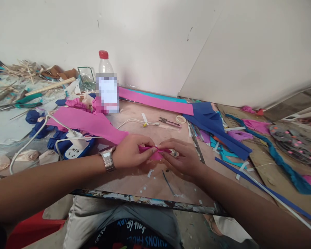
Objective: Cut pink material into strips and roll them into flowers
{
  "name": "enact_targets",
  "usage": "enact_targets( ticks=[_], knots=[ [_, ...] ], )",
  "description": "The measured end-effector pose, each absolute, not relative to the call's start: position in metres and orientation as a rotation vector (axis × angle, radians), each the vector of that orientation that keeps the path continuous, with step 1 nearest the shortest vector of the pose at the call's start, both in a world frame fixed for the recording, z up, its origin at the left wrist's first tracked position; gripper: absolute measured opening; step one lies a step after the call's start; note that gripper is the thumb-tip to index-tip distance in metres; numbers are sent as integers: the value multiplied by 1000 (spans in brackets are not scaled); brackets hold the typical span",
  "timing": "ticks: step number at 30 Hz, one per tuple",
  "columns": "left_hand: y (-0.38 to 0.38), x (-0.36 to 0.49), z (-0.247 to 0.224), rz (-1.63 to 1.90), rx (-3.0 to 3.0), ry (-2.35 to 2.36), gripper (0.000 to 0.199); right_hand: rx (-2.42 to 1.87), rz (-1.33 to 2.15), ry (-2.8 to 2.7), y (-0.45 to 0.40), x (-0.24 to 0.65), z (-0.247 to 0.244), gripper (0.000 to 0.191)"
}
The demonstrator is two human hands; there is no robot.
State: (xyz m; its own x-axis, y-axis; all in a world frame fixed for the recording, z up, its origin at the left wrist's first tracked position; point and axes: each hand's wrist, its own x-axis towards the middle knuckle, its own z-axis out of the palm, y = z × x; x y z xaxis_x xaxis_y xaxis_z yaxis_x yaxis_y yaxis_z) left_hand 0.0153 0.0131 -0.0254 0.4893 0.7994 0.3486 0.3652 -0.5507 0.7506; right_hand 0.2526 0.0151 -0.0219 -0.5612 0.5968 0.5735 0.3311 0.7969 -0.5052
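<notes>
Over at the far left of the worktop [124,181], green-handled pliers [28,101] lie below a heap of wooden sticks [24,71], and nearer the front edge sit beige fabric rosettes [28,155]. Next along comes the power strip [86,148], its white cable [31,143] looping close to the cloth; any tug on the fabric would do well to stay clear of that loop. Behind it, by the back edge, a phone [108,93] stands in front of a red-capped bottle [103,55].

Now the heart of it! The pink fabric strip [80,122] slants in from the left and passes behind the left hand [133,148], just back from the middle of the front edge. That hand pinches folded pink cloth between thumb and forefinger, and the right hand [181,155] meets it, thumb and fingertips nipping the same fold. The fingertips are almost touching: a good, close grip. Even pressure from both thumbs should serve best here, one side anchoring while the other tucks, with the fold lines flat and the tension light.

Rightward, thread snips [169,122] and a cream ring [180,119] lie within reach, then navy fabric [206,117] spreads towards the right edge.
</notes>
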Motion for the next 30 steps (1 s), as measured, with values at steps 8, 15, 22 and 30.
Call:
enact_targets(
  ticks=[8, 15, 22, 30],
  knots=[
    [11, 17, -25, 920, 2066, 942, 21, -632, 348, -2187, 16, 252, -23, 13],
    [9, 20, -22, 937, 2000, 950, 21, -664, 238, -2170, 16, 252, -22, 12],
    [8, 21, -23, 955, 2030, 968, 22, -711, 271, -2154, 13, 250, -21, 10],
    [8, 20, -27, 1010, 2161, 996, 22, -745, 314, -2169, 12, 249, -22, 8]
  ],
)
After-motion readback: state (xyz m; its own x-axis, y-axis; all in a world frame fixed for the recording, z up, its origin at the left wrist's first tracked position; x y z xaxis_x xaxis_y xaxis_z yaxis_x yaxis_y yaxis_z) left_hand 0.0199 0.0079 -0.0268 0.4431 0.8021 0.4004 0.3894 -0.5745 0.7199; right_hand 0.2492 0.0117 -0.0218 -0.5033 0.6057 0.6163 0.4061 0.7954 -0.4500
